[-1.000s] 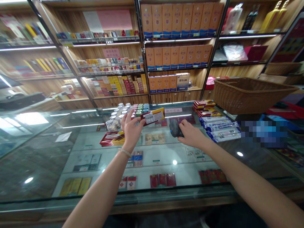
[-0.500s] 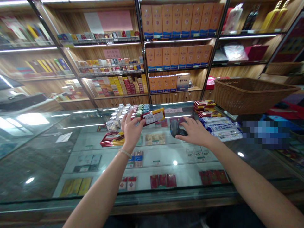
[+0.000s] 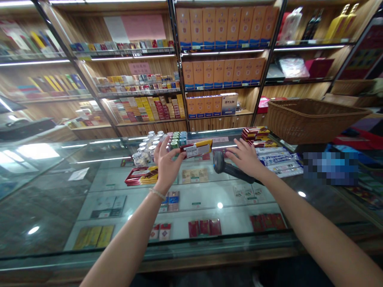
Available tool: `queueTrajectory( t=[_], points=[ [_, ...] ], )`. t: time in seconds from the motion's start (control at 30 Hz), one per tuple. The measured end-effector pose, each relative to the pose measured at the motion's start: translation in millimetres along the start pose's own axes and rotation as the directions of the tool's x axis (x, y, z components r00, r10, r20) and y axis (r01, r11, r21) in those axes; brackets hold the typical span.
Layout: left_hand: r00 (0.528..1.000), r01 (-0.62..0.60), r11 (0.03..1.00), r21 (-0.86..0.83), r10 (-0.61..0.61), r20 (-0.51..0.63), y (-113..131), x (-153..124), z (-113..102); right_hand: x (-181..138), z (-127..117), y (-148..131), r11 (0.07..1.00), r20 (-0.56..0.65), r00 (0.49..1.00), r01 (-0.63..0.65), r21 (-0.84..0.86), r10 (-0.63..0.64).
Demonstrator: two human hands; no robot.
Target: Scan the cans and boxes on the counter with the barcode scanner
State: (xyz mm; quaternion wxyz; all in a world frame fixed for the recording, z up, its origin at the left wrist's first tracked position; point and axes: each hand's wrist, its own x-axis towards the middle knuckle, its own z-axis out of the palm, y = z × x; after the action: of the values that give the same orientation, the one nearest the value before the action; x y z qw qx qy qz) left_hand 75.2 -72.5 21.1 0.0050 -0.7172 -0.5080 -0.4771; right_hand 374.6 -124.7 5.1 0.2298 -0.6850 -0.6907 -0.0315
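Observation:
My left hand [image 3: 168,162] pinches one end of a red and yellow chocolate bar [image 3: 196,150], its pale printed label facing me, above the glass counter. A black barcode scanner [image 3: 220,163] is just right of the bar, its head toward the left and its handle running under my right hand. Fingers spread, my right hand [image 3: 247,160] is over the handle without being wrapped round it; whether it touches the scanner I cannot tell. A flat pile of similar bars [image 3: 140,176] lies left of my left wrist, and another stack [image 3: 255,134] beyond my right hand.
Small lidded jars and tins [image 3: 149,144] stand behind my left hand. Blue-and-white packets [image 3: 279,161] lie to the right, with a wicker basket [image 3: 314,121] behind them. Under the glass counter [image 3: 206,249] are rows of packs. Shelves of orange boxes [image 3: 221,30] line the wall.
My right hand has opened off the scanner, whose whole handle now shows below it. My left hand has shifted the chocolate bar slightly to the right and levelled it.

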Motion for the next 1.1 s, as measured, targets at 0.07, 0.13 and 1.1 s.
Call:
queueTrajectory(
  t=[0.07, 0.13, 1.1],
  points=[
    [0.995, -0.093, 0.996, 0.013, 0.094, -0.020, 3, -3, -2, 3, -1, 1, 0.998, -0.016, 1.000, 0.003, 0.063, -0.002],
    [0.978, -0.202, 0.979, 0.029, 0.203, -0.038, 6, -6, -4, 4, -3, 1, 0.992, -0.011, 1.000, 0.029, 0.126, -0.028],
    [0.903, -0.428, 0.892, 0.147, 0.427, 0.040, -1, -16, -11, -8, -20, -10, 0.935, 0.077, 0.942, 0.310, 0.173, -0.327]
  ],
)
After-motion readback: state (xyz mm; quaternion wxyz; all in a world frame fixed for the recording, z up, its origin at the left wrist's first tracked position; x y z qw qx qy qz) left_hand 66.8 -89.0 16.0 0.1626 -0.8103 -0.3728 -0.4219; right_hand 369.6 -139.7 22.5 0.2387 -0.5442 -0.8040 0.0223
